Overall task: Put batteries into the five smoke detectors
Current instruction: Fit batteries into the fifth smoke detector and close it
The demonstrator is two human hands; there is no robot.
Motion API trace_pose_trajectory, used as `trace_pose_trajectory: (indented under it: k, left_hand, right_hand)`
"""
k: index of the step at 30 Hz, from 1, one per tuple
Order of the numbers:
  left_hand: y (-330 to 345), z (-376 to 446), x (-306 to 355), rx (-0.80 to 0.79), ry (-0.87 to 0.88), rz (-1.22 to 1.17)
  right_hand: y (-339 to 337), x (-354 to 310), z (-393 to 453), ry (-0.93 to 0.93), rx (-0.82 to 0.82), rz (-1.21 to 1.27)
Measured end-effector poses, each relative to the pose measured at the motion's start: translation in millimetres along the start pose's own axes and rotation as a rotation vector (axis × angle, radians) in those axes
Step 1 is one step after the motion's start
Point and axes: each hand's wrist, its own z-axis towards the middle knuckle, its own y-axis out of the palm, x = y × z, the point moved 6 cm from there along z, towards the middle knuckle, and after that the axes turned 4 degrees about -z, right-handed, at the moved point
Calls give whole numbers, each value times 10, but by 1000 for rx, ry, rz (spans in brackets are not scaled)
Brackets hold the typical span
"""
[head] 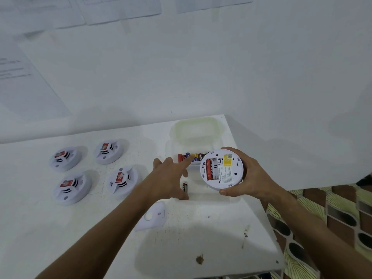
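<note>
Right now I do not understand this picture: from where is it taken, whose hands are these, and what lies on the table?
There is no machine here. One camera sits on a person's head and looks down at that person's two bare hands.

The right hand holds a round white detector turned back side up. Its battery bay is open, with one red battery already inside.

The left hand reaches with straight fingers toward a clear box with batteries in a row. One loose battery lies on the table under that hand.

To the left, four more detectors lie on the table. A white cover plate lies nearer the person.
</note>
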Motion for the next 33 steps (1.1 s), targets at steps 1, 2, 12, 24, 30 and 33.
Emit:
trace_pose_trajectory:
  k: [1, 2, 12, 24, 30, 33]
  left_hand:
    - [7, 7, 11, -11, -10, 4]
    - [11, 10, 18, -23, -19, 2]
    - [92, 63, 51, -96, -62, -39]
    - [-114, 24, -15, 91, -23, -213]
    - [-317, -96, -59, 242, 20, -458]
    - [-573, -174, -6, 363, 90, -592]
  right_hand:
    - [-3, -2, -3, 2, 3, 6]
    - [-6, 1, -10, 6, 5, 10]
    - [-30, 74, -2, 4, 10, -2]
    - [-56, 88, -27, 10, 45, -4]
    - [-27, 70, 23, 9, 42, 3]
    - [6, 13, 82, -5, 18, 11]
